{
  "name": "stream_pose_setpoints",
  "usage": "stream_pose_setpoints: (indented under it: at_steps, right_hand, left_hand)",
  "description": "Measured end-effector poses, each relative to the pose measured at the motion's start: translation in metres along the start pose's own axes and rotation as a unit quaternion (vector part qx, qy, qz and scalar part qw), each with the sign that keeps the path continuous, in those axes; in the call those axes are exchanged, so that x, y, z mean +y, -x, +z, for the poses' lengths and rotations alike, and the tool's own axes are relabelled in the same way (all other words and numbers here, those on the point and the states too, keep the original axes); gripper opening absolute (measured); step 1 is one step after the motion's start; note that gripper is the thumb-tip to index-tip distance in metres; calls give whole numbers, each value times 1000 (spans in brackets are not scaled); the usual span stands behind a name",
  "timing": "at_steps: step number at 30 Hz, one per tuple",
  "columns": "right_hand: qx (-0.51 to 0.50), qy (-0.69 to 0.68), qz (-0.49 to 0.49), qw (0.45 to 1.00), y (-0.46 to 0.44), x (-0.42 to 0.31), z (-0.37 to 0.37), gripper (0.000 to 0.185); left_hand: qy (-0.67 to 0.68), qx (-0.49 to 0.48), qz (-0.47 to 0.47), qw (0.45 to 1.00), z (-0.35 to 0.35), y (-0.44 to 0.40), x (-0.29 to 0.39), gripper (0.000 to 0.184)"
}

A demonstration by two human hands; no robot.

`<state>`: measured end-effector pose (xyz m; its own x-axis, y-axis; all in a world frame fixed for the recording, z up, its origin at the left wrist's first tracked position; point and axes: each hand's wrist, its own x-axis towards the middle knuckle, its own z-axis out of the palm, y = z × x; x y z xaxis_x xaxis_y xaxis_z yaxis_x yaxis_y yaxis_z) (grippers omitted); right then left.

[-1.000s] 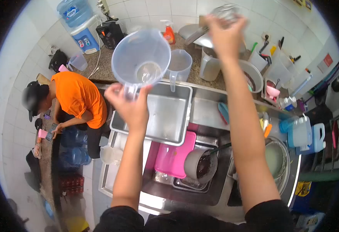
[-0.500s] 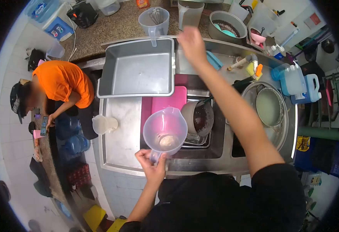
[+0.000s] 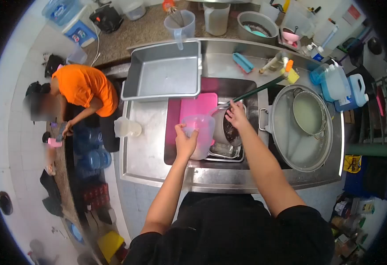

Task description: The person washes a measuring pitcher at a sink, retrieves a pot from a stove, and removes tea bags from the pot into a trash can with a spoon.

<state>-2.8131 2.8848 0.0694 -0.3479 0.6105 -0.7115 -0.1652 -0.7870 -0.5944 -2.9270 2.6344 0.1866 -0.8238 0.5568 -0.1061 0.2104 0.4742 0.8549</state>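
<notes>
My left hand (image 3: 186, 140) grips the handle side of a translucent plastic measuring jug (image 3: 203, 134), which is tilted over the sink (image 3: 251, 92). My right hand (image 3: 237, 116) is closed around the green hose (image 3: 266, 85) near its outlet end, just above the jug's mouth. This hose runs from the tap (image 3: 286, 59). Behind the jug and my right hand, a grey pot (image 3: 220, 128) with dark residue stands in the sink, partly hidden. Under it is a clear glass dish (image 3: 224, 151). A pink board (image 3: 198, 104) lies at the sink's left.
A grey rectangular tub (image 3: 162, 75) rests across the back left. Another jug (image 3: 127, 127) stands on the left drainboard. On the right sits a large basin (image 3: 286, 145) holding a pot (image 3: 308, 112). A person in orange (image 3: 85, 88) leans at the left counter, holding a phone.
My right hand has come down from the back counter to the hose, bringing its end over the sink. The jug has moved slightly right and tipped over. The view has shifted.
</notes>
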Motion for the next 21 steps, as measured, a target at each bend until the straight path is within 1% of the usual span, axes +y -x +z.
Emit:
stream_pose_setpoints:
  at_steps: [1, 3, 4, 7, 8, 9, 11, 13, 14, 17, 18, 19, 20, 21]
  right_hand:
    - [61, 27, -17, 998, 4, 2, 7, 39]
    - [30, -34, -50, 998, -9, 18, 3, 40]
    - [23, -32, -71, 997, -16, 24, -1, 35]
    - [21, -231, -70, 970, -36, 50, -7, 28]
    - [67, -299, -55, 950, -20, 44, 4, 26]
    - [92, -247, -81, 961, -11, 45, 5, 27]
    - [95, -243, -73, 963, 9, 37, 15, 34]
    - [239, -152, -49, 958, -11, 39, 29, 42]
    - [180, -218, -45, 958, 12, 29, 37, 44]
    - [187, -222, -46, 956, 21, 27, 61, 47]
    - [167, -190, -27, 967, 41, 20, 66, 46]
    - [231, -99, -65, 966, 21, 35, 67, 46]
    - [294, -6, -104, 950, -24, 64, 61, 46]
    - [293, 29, -113, 949, -23, 65, 63, 45]
  left_hand:
    - [-12, -15, 0, 1000, 3, 1, 3, 53]
    - [-42, -47, 1, 998, 9, -2, 4, 56]
    - [-49, -41, 18, 998, 12, 0, 1, 54]
    - [-81, -59, 28, 995, 7, 13, 19, 55]
    - [-80, -58, 35, 995, 7, 17, 17, 56]
    - [-78, -61, 41, 994, 6, 20, 14, 57]
    - [-67, -62, 50, 995, 7, 27, 13, 57]
    - [-49, -53, 52, 996, 5, 33, 21, 55]
    - [-59, -55, 61, 995, 6, 33, 20, 53]
    - [-119, -108, 61, 985, 5, 31, 32, 49]
    - [-159, -133, 84, 975, 5, 28, 34, 47]
    - [-198, -156, 107, 962, 8, 22, 35, 46]
    - [-234, -180, 130, 946, 11, 16, 36, 45]
    - [-259, -185, 151, 936, 17, 9, 34, 43]
